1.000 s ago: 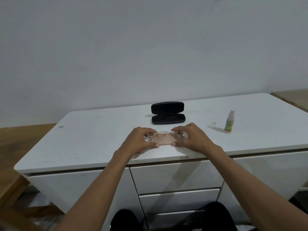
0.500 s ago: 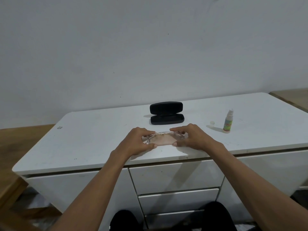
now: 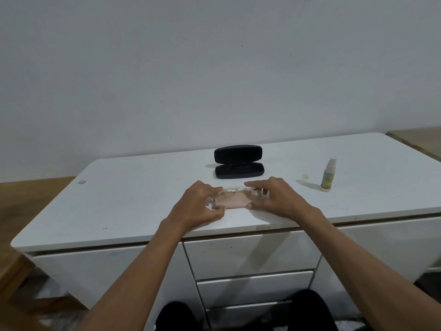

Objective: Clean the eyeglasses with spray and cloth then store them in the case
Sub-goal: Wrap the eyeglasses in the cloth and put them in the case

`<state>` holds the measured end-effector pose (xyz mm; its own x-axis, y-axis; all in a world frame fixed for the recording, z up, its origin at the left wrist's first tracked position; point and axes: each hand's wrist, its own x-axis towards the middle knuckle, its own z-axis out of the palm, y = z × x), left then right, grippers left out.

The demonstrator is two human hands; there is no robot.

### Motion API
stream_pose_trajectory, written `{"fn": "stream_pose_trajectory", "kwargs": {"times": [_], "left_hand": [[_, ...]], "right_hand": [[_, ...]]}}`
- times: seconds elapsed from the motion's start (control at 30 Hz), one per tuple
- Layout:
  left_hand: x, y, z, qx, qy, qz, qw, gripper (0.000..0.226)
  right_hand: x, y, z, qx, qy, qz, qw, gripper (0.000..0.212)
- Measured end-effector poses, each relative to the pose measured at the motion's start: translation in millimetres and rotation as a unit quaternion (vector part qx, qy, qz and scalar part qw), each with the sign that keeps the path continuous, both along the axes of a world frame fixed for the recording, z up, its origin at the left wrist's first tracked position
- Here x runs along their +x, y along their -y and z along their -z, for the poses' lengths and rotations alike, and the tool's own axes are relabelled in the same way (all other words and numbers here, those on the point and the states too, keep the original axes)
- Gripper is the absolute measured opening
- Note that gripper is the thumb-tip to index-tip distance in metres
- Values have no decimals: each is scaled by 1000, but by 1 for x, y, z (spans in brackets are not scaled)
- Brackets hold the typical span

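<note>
Low in the centre of the frame our left hand (image 3: 199,206) and right hand (image 3: 278,199) meet over the eyeglasses (image 3: 235,194), each with fingers curled round one end of the clear frame, thumbs underneath; a pale pink cloth (image 3: 232,201) lies between the hands, under or around the lenses, though we cannot tell whether it is wrapped or merely beneath. The glasses sit near the front edge of the white tabletop (image 3: 133,201). We judge that we are late in the wiping, or folding the glasses ready for storing. The next move, as we read it, calls for freeing the glasses from the cloth, seeing the temples folded, and carrying them a short way up the frame. Just beyond the hands, at centre, the black case (image 3: 238,162) lies open, lid raised at the back, its tray facing us; nothing lies between it and the hands. To the right stands the spray bottle (image 3: 328,175), upright and uncapped, its small cap (image 3: 304,176) just left of it, both well clear of the path.
</note>
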<state>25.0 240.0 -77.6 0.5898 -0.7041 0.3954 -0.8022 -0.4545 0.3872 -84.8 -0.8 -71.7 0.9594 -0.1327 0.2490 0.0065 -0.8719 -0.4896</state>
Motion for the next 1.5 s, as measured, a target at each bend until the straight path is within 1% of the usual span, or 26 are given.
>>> {"fn": "stream_pose_trajectory", "kwargs": {"times": [0.07, 0.13, 0.2, 0.3, 0.37, 0.47, 0.7, 0.97, 1.03, 1.13, 1.23, 1.37, 1.43, 1.5], "left_hand": [[1, 0, 1, -21, 1, 0, 1000, 50], [2, -1, -2, -44, 0, 10, 999, 48], [0, 0, -8, -61, 7, 22, 998, 46], [0, 0, -11, -77, 22, 22, 997, 43], [20, 10, -5, -71, 19, 22, 997, 44], [23, 10, -3, -69, 19, 17, 997, 46], [51, 31, -13, -73, 6, 17, 997, 47], [94, 69, -21, -40, -21, -2, 999, 50], [100, 75, -18, -35, -20, -8, 999, 50], [109, 80, -13, -31, -2, -24, 999, 37], [114, 80, -6, -22, 11, -27, 999, 29], [114, 79, -3, -15, 31, -36, 999, 28], [112, 77, -3, -13, 37, -38, 999, 25], [110, 77, -3, -11, 48, -38, 998, 22]], "right_hand": [[0, 1, 3, -1, 27, -4, 1000, 61], [1, 2, 4, 4, 50, -3, 999, 50], [2, 4, 2, 13, 61, -5, 998, 44], [1, 3, -2, 9, 65, -7, 998, 47], [15, 14, 2, 10, 51, -8, 999, 50], [15, 13, 0, 3, 48, -17, 999, 52], [40, 26, -14, 8, 76, -1, 997, 50], [83, 55, -16, 36, 48, 21, 998, 50], [91, 60, -12, 40, 49, 26, 998, 46], [101, 63, -8, 42, 60, 33, 997, 28], [107, 63, -5, 32, 43, 28, 998, 28], [105, 60, -7, 11, 51, 28, 998, 22], [103, 56, -9, -20, 52, 41, 998, 19], [103, 53, -9, -51, 51, 65, 995, 20]]}}
